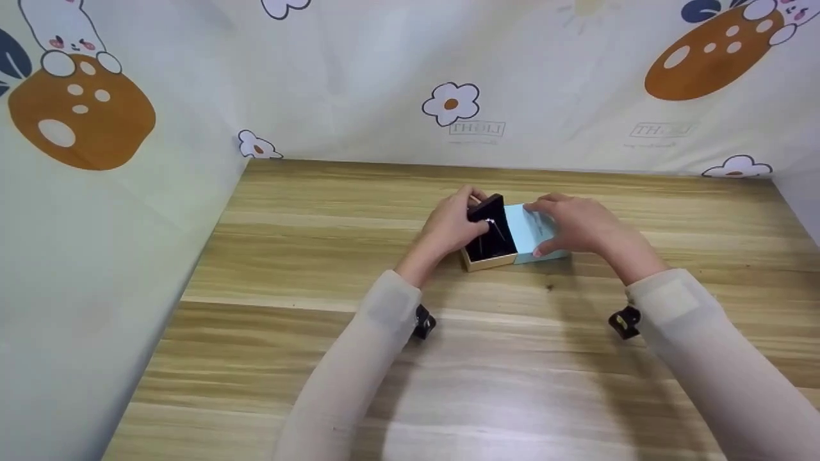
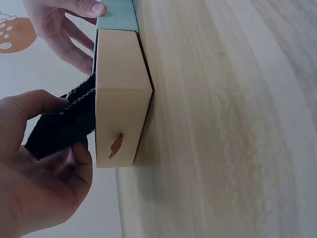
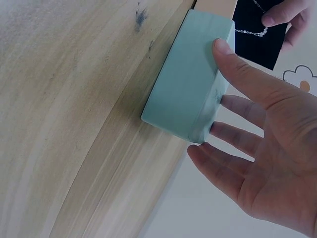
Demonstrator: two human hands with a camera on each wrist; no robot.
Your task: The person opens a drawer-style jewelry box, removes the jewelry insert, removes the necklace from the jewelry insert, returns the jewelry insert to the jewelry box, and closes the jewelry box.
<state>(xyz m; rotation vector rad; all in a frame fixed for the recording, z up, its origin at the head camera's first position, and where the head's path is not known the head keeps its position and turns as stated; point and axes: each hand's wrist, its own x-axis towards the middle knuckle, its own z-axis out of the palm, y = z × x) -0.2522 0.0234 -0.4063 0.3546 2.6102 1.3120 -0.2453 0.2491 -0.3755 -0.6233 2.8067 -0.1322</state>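
A slim jewellery box lies on the table, its beige drawer (image 2: 121,64) pulled partway out of a light blue sleeve (image 3: 185,74). Between thumb and fingers, my left hand (image 1: 448,224) pinches a black velvety pad (image 1: 491,205), which stands tilted up out of the drawer. A silver chain necklace (image 3: 261,33) lies across the pad, close to the left thumb. My right hand (image 1: 583,224) grips the sleeve, thumb on its near edge and fingers at the far side. A small brown ribbon tab (image 2: 116,145) sticks out of the drawer's end. The drawer's inside is mostly hidden.
The wood-grain table (image 1: 269,346) reaches back to a pale fabric wall (image 1: 359,83) printed with flowers and rabbits. Dark camera mounts (image 1: 624,322) hang below both sleeve cuffs.
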